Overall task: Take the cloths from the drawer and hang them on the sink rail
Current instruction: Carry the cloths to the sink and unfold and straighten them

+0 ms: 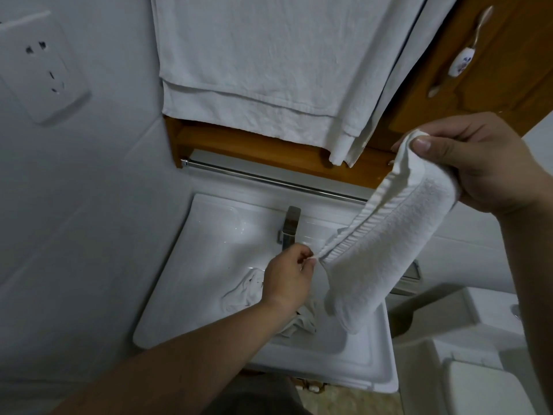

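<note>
In the head view, a white terry cloth stretches slantwise above the sink, held at both ends. The right hand grips its upper end, thumb pressed on top of the bunched edge and fingers wrapped behind. The left hand pinches the lower corner between thumb and forefinger, just in front of the tap. The cloth is thick and nubbly, with a ribbed band running along one long edge; it is folded lengthwise, and its lower part sags in a soft loop over the basin. Two more cloths lie crumpled in the basin, one left of the left wrist, the other partly hidden under it. A chrome rail runs behind the sink, under a wooden cabinet, and is bare along the stretch that shows; its right end is hidden by the held cloth. Above, large white towels hang flat with hemmed edges. A wall socket sits at the left, and a toilet stands to the right of the sink.
</note>
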`<state>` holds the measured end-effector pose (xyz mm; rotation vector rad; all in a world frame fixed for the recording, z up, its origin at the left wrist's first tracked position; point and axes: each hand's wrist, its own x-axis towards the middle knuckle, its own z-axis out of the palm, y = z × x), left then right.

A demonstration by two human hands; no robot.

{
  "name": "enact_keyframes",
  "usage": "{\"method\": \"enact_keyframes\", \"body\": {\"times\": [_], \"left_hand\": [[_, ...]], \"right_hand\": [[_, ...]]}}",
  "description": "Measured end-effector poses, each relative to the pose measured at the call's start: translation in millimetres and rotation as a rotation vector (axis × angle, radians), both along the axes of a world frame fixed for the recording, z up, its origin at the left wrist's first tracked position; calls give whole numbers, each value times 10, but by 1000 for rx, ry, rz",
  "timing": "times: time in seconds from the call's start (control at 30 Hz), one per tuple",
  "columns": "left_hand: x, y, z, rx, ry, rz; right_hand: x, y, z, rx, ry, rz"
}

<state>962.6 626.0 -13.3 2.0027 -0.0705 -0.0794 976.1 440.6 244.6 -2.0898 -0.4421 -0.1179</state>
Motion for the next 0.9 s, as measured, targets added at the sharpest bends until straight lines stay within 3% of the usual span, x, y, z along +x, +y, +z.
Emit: {"method": "enact_keyframes", "body": {"times": [0.23,0.4,0.57,0.7,0.9], "left_hand": [[-52,-46,-65,90,-324,-56],[44,-37,-121,171,-168,-138],[91,-55,-133,158,-162,-230],[95,-112,-134,109,-109,-201],[136,-74,-66,97,-201,-77]], "right_hand": [[60,-2,-5,21,-11,-19],[81,0,-16,53,-5,-7],[73,8,-1,85,4,17],[72,-10,-8,85,4,9],[62,-30,-20,87,14,18]]}}
